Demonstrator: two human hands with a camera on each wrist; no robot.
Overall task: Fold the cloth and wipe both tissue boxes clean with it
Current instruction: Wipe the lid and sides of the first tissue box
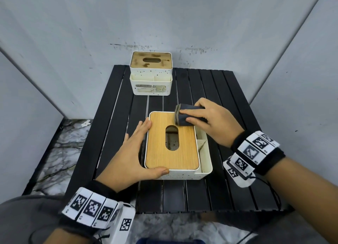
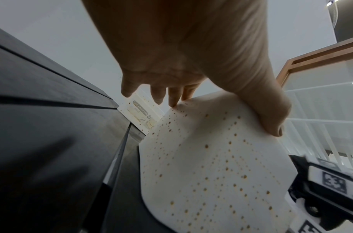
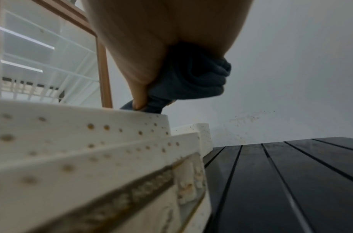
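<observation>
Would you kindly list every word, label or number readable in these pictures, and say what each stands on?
"TISSUE HO…", cut off: label on the far tissue box, front face.
"TISSUE HOL…": same label in the left wrist view.
Smaller print there: too small to read.
Label on the near tissue box: blurred, unreadable.
Wristband markers: square patterns, no words.

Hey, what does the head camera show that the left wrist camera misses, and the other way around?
Only the head view shows the right hand gripping the folded cloth on the near tissue box's wooden lid, and the far tissue box's stained lid.

Only the left wrist view shows the near box's speckled side wall up close.

Both show the left hand flat against the near tissue box, the far tissue box, and the black slatted table.
</observation>
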